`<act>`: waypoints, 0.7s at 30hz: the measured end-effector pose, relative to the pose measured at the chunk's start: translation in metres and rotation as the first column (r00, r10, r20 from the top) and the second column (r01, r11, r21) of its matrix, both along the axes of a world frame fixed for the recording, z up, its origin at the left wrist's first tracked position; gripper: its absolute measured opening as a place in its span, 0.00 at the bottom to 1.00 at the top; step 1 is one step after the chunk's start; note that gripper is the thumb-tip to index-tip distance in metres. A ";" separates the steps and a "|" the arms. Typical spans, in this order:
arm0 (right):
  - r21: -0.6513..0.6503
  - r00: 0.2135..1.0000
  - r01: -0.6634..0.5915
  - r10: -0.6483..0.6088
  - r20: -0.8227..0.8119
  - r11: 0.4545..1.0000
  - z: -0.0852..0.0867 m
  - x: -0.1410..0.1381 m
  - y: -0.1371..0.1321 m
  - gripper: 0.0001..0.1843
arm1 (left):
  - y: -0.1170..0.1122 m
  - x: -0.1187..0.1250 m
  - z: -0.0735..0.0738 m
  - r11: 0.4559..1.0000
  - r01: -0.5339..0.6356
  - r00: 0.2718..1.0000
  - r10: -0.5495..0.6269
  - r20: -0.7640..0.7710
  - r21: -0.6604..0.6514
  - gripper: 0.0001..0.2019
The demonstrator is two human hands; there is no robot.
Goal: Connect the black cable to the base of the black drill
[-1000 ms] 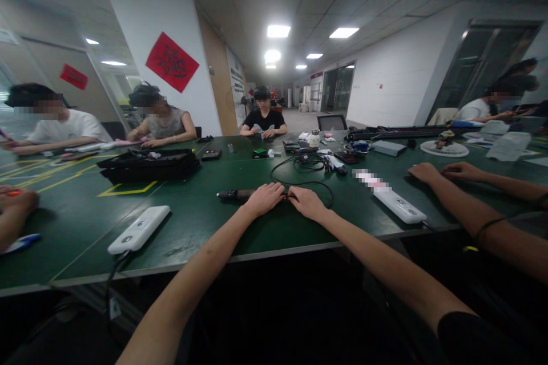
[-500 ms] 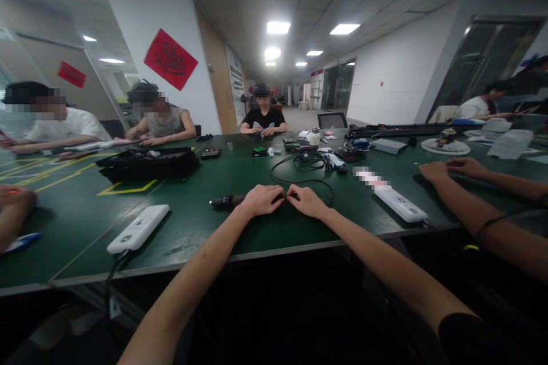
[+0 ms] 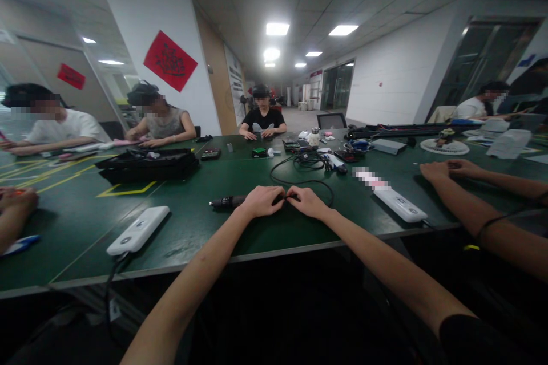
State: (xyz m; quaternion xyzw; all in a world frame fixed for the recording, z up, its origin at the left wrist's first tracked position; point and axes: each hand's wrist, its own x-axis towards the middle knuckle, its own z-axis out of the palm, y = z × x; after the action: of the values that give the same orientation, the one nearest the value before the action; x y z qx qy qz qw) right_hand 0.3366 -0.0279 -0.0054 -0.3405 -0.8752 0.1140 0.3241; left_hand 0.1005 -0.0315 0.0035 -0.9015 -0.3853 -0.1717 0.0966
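Lying crosswise on the green table, what looks like an electric screwdriver points leftward from under the curled left hand, the nearer one. The right hand meets those fingers beside the black cable; I cannot tell what either hand grips.

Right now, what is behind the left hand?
A dark tool runs behind the left hand; its pale-tipped end shows. The hand covers the rest from view.
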 end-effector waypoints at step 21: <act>-0.012 0.998 -0.004 0.003 -0.055 1.000 -0.002 -0.001 0.002 0.03 | -0.004 0.000 0.006 1.000 -0.022 1.000 0.022 0.006 -0.019 0.10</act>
State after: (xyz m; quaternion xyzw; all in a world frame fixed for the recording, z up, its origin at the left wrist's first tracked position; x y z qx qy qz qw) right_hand 0.3360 -0.0257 -0.0076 -0.3376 -0.8658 0.1295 0.3458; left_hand 0.1005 -0.0350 0.0090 -0.8975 -0.3973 -0.1698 0.0887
